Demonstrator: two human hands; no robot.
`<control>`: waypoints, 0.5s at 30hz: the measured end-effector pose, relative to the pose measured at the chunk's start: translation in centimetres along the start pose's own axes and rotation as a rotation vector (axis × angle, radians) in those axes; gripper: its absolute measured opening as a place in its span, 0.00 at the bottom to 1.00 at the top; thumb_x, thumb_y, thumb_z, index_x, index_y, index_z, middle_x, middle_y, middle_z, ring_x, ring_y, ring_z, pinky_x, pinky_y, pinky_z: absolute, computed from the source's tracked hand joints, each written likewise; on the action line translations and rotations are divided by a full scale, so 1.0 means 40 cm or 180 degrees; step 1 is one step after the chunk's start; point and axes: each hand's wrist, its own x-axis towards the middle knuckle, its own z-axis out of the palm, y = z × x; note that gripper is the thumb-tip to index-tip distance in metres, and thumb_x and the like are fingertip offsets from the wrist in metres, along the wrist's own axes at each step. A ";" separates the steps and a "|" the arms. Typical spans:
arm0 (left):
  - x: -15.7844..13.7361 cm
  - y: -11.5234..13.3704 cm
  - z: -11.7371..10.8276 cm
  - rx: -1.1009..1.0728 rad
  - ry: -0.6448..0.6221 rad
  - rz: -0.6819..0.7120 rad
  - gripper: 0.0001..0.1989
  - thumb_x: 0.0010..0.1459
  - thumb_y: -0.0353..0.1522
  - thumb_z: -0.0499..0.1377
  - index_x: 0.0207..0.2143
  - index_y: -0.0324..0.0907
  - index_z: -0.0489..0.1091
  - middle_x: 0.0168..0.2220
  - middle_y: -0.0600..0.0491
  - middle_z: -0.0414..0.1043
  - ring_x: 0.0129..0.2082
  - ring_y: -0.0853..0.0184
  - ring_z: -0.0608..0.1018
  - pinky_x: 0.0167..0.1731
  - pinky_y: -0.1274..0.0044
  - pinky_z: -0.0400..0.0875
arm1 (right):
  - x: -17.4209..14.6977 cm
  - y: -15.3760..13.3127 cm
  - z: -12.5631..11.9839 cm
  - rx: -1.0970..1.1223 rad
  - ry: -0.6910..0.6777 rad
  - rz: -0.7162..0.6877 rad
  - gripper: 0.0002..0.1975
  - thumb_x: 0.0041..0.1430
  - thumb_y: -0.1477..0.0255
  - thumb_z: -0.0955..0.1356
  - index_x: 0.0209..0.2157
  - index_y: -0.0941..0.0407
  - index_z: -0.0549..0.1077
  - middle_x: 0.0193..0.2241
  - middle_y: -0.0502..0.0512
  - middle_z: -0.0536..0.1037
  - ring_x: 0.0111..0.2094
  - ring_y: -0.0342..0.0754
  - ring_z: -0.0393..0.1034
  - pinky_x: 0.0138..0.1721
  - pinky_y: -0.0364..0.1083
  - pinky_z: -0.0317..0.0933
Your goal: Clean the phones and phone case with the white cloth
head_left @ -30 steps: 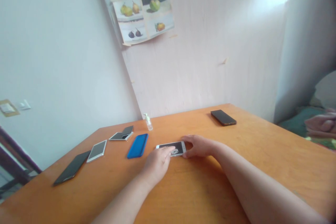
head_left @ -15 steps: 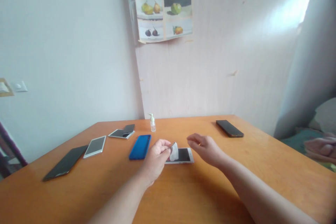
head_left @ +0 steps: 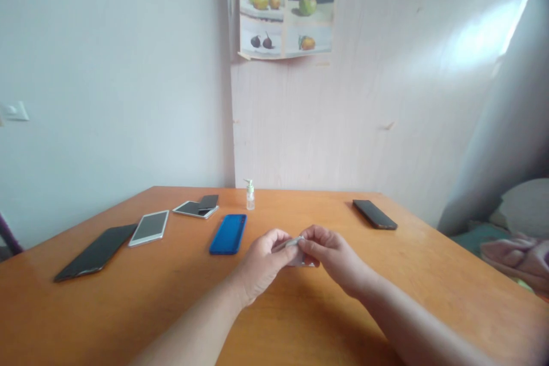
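Both my hands meet over the near middle of the table. My left hand (head_left: 263,260) is closed, pinching one side of a small, thin white cloth (head_left: 294,242). The fingertips of my right hand (head_left: 332,254) are pressed together on the cloth's other side. Below them lies a white phone (head_left: 309,265), mostly hidden by my fingers and the cloth. A blue phone (head_left: 229,234) rests just left of my left hand.
On the wooden table (head_left: 171,309), a black flat case (head_left: 96,253), a white tablet (head_left: 150,228) and a white device (head_left: 189,209) under a small dark one (head_left: 208,202) lie left. A pump bottle (head_left: 250,197) stands at the back; a black phone (head_left: 374,214) lies right.
My right hand has come left and taken hold of the white cloth, which only my left hand held before. The white phone is now more covered. The view has shifted slightly.
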 end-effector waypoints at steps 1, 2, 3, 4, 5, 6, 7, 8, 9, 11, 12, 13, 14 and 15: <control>0.000 0.002 -0.002 0.0034 0.0030 -0.0012 0.12 0.57 0.39 0.61 0.37 0.39 0.69 0.34 0.54 0.73 0.35 0.68 0.73 0.37 0.77 0.66 | -0.001 0.000 -0.001 0.0057 0.0024 0.0029 0.14 0.56 0.60 0.70 0.31 0.58 0.70 0.21 0.48 0.71 0.23 0.40 0.62 0.26 0.41 0.55; 0.001 0.003 -0.004 0.0051 0.0039 -0.0040 0.11 0.57 0.38 0.61 0.35 0.39 0.69 0.32 0.54 0.72 0.35 0.69 0.72 0.37 0.78 0.65 | -0.002 0.000 -0.002 0.0113 0.0035 0.0061 0.13 0.56 0.61 0.70 0.31 0.58 0.71 0.20 0.49 0.71 0.22 0.40 0.62 0.26 0.41 0.54; 0.002 0.004 -0.006 0.0030 0.0014 -0.0078 0.10 0.58 0.38 0.60 0.35 0.38 0.69 0.31 0.54 0.72 0.34 0.69 0.72 0.36 0.78 0.64 | -0.003 0.001 -0.004 0.0190 0.0026 0.0098 0.12 0.57 0.62 0.69 0.31 0.58 0.71 0.20 0.49 0.71 0.22 0.40 0.62 0.25 0.41 0.54; 0.002 0.005 -0.009 -0.0039 -0.0048 -0.0113 0.10 0.58 0.37 0.60 0.35 0.38 0.69 0.31 0.54 0.71 0.33 0.69 0.72 0.35 0.78 0.64 | -0.004 0.003 -0.005 0.0304 -0.0005 0.0142 0.12 0.58 0.63 0.68 0.30 0.58 0.71 0.20 0.49 0.72 0.22 0.40 0.62 0.25 0.41 0.53; 0.002 0.006 -0.011 -0.0147 -0.0136 -0.0136 0.10 0.59 0.37 0.59 0.35 0.38 0.69 0.32 0.53 0.71 0.33 0.69 0.71 0.35 0.78 0.64 | -0.004 0.004 -0.006 0.0458 -0.0054 0.0197 0.11 0.59 0.64 0.68 0.30 0.58 0.71 0.21 0.50 0.72 0.23 0.40 0.63 0.25 0.41 0.53; 0.002 0.007 -0.013 -0.0265 -0.0226 -0.0149 0.10 0.60 0.38 0.58 0.36 0.38 0.69 0.32 0.53 0.72 0.34 0.69 0.72 0.35 0.78 0.64 | -0.004 0.005 -0.007 0.0642 -0.0108 0.0264 0.10 0.60 0.65 0.67 0.30 0.58 0.71 0.22 0.51 0.73 0.23 0.41 0.64 0.25 0.41 0.53; 0.002 0.008 -0.015 -0.0365 -0.0297 -0.0157 0.11 0.60 0.38 0.58 0.36 0.38 0.69 0.32 0.52 0.72 0.33 0.69 0.72 0.35 0.78 0.64 | -0.004 0.005 -0.007 0.0838 -0.0160 0.0339 0.10 0.60 0.66 0.67 0.29 0.58 0.71 0.22 0.51 0.73 0.23 0.41 0.64 0.25 0.41 0.53; 0.001 0.009 -0.016 -0.0439 -0.0333 -0.0156 0.11 0.60 0.38 0.57 0.36 0.38 0.69 0.32 0.52 0.72 0.33 0.69 0.72 0.35 0.78 0.64 | -0.004 0.005 -0.007 0.1022 -0.0201 0.0415 0.09 0.59 0.67 0.67 0.30 0.58 0.71 0.23 0.51 0.73 0.24 0.41 0.65 0.25 0.40 0.53; 0.000 0.010 -0.016 -0.0483 -0.0329 -0.0148 0.11 0.60 0.38 0.57 0.36 0.38 0.69 0.32 0.52 0.72 0.33 0.69 0.72 0.35 0.77 0.64 | -0.005 0.005 -0.007 0.1181 -0.0241 0.0484 0.08 0.59 0.68 0.67 0.30 0.58 0.71 0.23 0.51 0.74 0.24 0.40 0.65 0.24 0.40 0.53; -0.001 0.010 -0.015 -0.0521 -0.0247 -0.0122 0.11 0.60 0.38 0.57 0.37 0.39 0.67 0.33 0.51 0.73 0.34 0.68 0.73 0.36 0.77 0.64 | -0.007 0.003 -0.005 0.1405 -0.0317 0.0580 0.07 0.59 0.69 0.68 0.30 0.58 0.71 0.24 0.51 0.74 0.23 0.40 0.65 0.24 0.40 0.53; -0.001 0.009 -0.014 -0.0524 -0.0188 -0.0097 0.11 0.60 0.38 0.58 0.37 0.39 0.66 0.33 0.51 0.73 0.34 0.68 0.74 0.37 0.76 0.65 | -0.008 0.002 -0.004 0.1478 -0.0357 0.0605 0.07 0.59 0.69 0.68 0.30 0.58 0.71 0.24 0.50 0.74 0.23 0.40 0.64 0.24 0.40 0.53; -0.001 0.009 -0.012 -0.0512 -0.0125 -0.0057 0.11 0.60 0.39 0.58 0.37 0.40 0.65 0.33 0.51 0.73 0.34 0.67 0.74 0.37 0.75 0.65 | -0.010 0.001 -0.003 0.1535 -0.0401 0.0617 0.07 0.59 0.69 0.68 0.30 0.58 0.72 0.24 0.51 0.74 0.23 0.40 0.64 0.24 0.40 0.54; 0.000 0.008 -0.012 -0.0476 -0.0057 -0.0001 0.12 0.59 0.40 0.58 0.38 0.40 0.64 0.33 0.51 0.73 0.34 0.67 0.74 0.38 0.75 0.66 | -0.011 0.000 -0.002 0.1578 -0.0442 0.0616 0.07 0.60 0.69 0.68 0.30 0.58 0.72 0.24 0.51 0.74 0.23 0.40 0.65 0.25 0.40 0.54; 0.000 0.007 -0.012 -0.0402 0.0040 0.0074 0.13 0.59 0.40 0.59 0.39 0.41 0.64 0.34 0.52 0.73 0.34 0.67 0.75 0.38 0.74 0.66 | -0.013 -0.001 -0.001 0.1606 -0.0478 0.0606 0.07 0.60 0.70 0.67 0.30 0.58 0.72 0.24 0.51 0.74 0.23 0.40 0.65 0.25 0.40 0.55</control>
